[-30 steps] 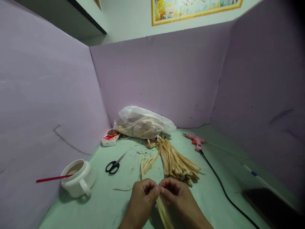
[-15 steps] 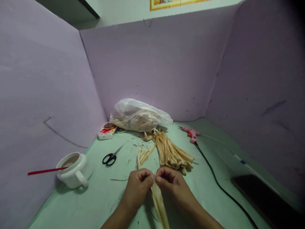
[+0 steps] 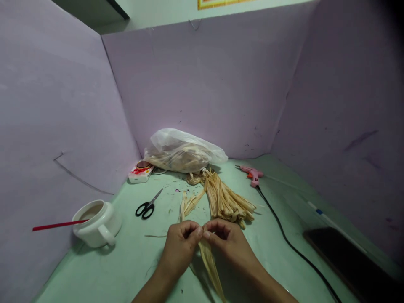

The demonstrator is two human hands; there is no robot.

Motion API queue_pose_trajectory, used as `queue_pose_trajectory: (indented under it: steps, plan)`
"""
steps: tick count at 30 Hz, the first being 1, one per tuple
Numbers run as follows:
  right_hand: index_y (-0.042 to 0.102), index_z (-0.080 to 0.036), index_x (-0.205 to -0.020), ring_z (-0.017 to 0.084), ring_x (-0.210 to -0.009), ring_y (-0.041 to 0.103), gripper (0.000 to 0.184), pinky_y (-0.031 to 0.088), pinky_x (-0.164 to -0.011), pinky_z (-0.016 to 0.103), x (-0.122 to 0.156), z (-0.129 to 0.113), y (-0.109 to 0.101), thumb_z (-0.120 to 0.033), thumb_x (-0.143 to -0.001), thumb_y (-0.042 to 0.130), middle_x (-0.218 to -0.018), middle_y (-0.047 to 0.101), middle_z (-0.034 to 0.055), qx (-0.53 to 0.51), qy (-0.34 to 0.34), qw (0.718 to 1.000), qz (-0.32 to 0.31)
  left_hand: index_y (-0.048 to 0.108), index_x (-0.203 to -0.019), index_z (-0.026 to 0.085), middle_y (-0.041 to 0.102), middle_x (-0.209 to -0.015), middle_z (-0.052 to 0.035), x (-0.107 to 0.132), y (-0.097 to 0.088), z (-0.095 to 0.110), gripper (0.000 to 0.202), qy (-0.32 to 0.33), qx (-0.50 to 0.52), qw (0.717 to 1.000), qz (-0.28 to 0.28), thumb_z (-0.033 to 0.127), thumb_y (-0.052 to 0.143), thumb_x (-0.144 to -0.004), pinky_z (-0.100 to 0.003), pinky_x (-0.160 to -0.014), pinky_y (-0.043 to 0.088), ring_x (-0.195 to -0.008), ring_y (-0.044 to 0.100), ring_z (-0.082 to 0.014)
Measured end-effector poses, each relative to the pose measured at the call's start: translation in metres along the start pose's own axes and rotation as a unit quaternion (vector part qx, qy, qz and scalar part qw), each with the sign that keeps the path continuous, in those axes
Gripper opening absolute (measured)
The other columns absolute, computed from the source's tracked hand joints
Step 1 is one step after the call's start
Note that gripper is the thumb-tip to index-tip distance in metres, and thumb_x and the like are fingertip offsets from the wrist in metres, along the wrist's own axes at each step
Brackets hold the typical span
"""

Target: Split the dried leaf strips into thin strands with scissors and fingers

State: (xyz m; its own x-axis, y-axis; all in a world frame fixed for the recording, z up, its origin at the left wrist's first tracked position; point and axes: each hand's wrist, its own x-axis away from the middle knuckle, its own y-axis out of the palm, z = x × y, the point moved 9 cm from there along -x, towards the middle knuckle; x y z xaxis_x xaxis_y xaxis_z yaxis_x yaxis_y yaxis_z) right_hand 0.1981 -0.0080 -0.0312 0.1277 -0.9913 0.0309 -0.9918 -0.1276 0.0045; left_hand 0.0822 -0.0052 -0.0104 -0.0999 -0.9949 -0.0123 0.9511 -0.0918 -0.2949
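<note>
Your left grip [image 3: 181, 249] and right grip [image 3: 226, 242] pinch one dried husk strip [image 3: 211, 268]. A strip bundle [image 3: 227, 202] lies just beyond them.

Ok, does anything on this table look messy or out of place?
Nothing serious: small scraps litter the table near the scissors, and a red stick juts sideways from the white cup. Left hand and right hand pinch one dried strip.

My left hand [image 3: 180, 249] and my right hand [image 3: 229, 245] were bare. My left forearm [image 3: 154, 287] and right forearm [image 3: 269, 286] were bare too, unsleeved right down to the view's lower edge.
</note>
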Motion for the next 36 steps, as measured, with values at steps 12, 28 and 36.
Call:
queue_pose_trajectory:
  steps: [12, 28, 36]
  plan:
    - [0.054, -0.016, -0.068, 0.015, -0.072, 0.054, 0.022, 0.04, -0.067, 0.026, 0.004, -0.018, -0.001, -0.035, -0.064, 0.065, -0.077, 0.063, 0.0048, -0.158, -0.04, 0.987, -0.016, 0.054, -0.055, 0.014, 0.045, -0.047, 0.0033, -0.011, -0.019, -0.013, 0.019, -0.004, -0.016, 0.997, 0.071, 0.03, 0.054, -0.065, -0.02, -0.049, 0.032, -0.048, 0.039, -0.0098]
    - [0.044, -0.019, -0.067, 0.014, -0.054, 0.06, 0.03, 0.047, -0.053, 0.027, 0.025, -0.035, -0.032, -0.034, -0.059, 0.069, -0.063, 0.062, 0.0028, -0.275, 0.07, 0.949, -0.135, 0.064, -0.064, 0.011, 0.051, -0.051, 0.0004, -0.02, -0.04, -0.011, 0.025, -0.032, 0.054, 0.997, 0.047, 0.034, 0.06, -0.057, -0.022, -0.052, 0.034, -0.05, 0.042, -0.0107]
    - [0.043, -0.017, -0.064, 0.003, -0.038, 0.032, 0.031, 0.029, -0.037, 0.013, 0.004, 0.028, 0.021, -0.037, -0.063, 0.066, -0.048, 0.038, -0.0078, -0.322, 0.155, 0.928, -0.105, 0.063, -0.066, 0.011, 0.051, -0.054, -0.0007, -0.004, -0.003, -0.004, 0.019, -0.017, 0.009, 0.998, -0.056, 0.028, 0.055, -0.063, -0.022, -0.052, 0.034, -0.053, 0.042, -0.0111]
